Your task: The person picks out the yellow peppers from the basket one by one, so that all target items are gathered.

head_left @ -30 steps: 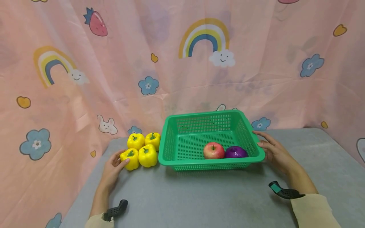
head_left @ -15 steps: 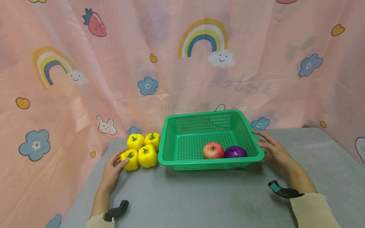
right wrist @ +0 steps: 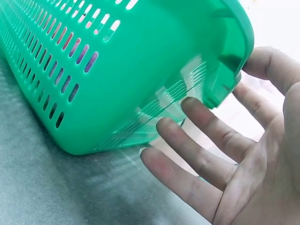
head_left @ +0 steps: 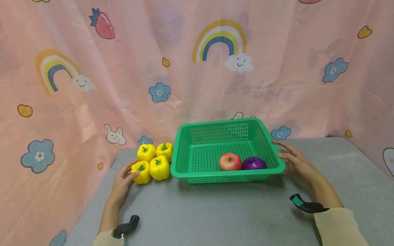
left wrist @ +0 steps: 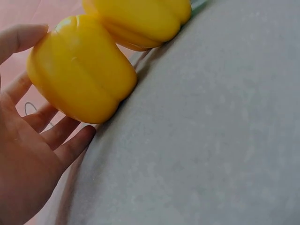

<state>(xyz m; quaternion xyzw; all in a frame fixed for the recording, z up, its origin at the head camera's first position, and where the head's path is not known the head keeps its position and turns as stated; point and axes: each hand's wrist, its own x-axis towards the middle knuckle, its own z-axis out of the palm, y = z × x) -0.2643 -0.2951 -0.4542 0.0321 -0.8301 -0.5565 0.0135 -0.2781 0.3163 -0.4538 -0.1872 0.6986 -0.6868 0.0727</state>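
In the head view, my left hand is at the front-left yellow bell pepper. My thumb is on its near side and my fingers are round its left side; the left wrist view shows that pepper standing on the table between them. Three more yellow bell peppers stand close beside it. My right hand touches the right rim of a green perforated basket with thumb and index finger. The other fingers stretch out, spread beneath the rim. Inside the basket lie a red apple and a round glossy purple item.
All of it stands on a grey table. A pink printed curtain hangs behind the table and along its left. The basket's left side is close to the peppers.
The front-left pepper has shifted very slightly to the right, nearer its neighbour, along with my left hand. My right hand and the basket stay in place.
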